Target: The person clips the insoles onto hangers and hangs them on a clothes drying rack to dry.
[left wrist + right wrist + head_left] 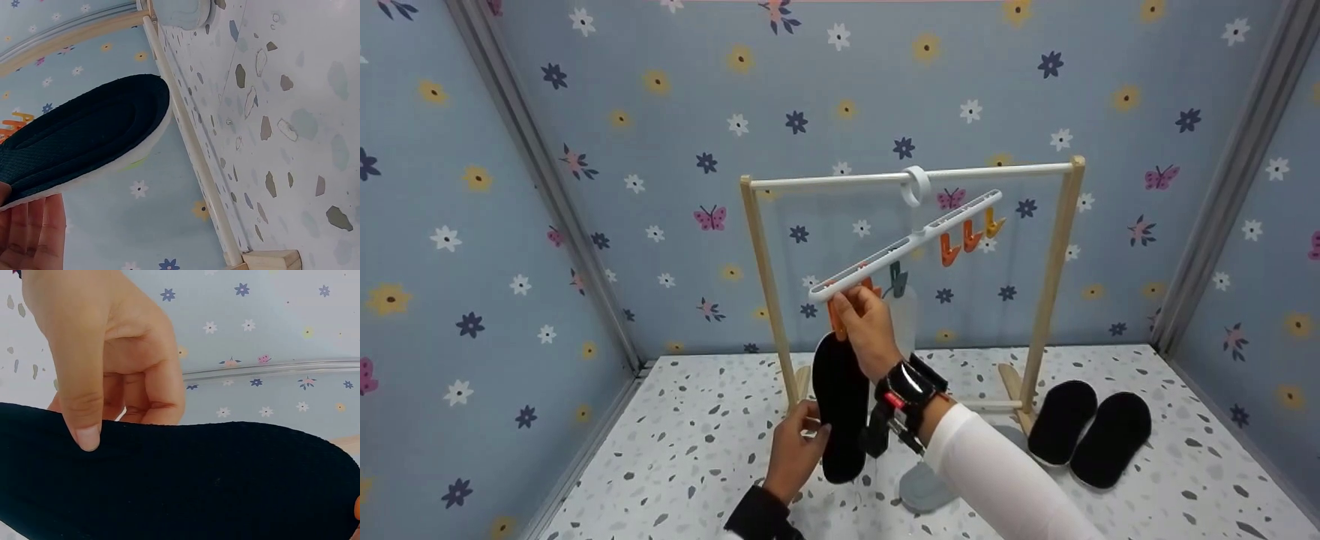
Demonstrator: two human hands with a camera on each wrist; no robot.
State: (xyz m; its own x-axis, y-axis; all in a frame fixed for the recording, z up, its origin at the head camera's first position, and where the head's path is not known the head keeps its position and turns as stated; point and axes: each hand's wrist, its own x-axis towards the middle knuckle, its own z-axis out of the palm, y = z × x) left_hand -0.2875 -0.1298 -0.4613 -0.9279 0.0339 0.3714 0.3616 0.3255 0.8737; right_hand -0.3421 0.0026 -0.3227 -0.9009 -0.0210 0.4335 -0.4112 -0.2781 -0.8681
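Observation:
A black insole (844, 405) with a pale edge stands upright below the left end of a white clip hanger (900, 246). My left hand (795, 450) pinches its side edge; in the right wrist view the thumb of this left hand (118, 354) lies on the black face. Up at the insole's top end, my right hand (874, 334) pinches an orange clip (836, 322) on the hanger. Whether that clip bites the insole, I cannot tell. Just behind the right hand, a pale insole (903, 319) hangs under a dark green clip (898, 279).
The hanger's ring (916, 186) loops over the white bar (840, 181) of a wooden-sided rack. Two orange clips (949, 250) and a yellow clip (992, 223) hang at its right end. Two black insoles (1110, 442) lie on the speckled table, right; a grey insole (926, 487) lies near the right forearm.

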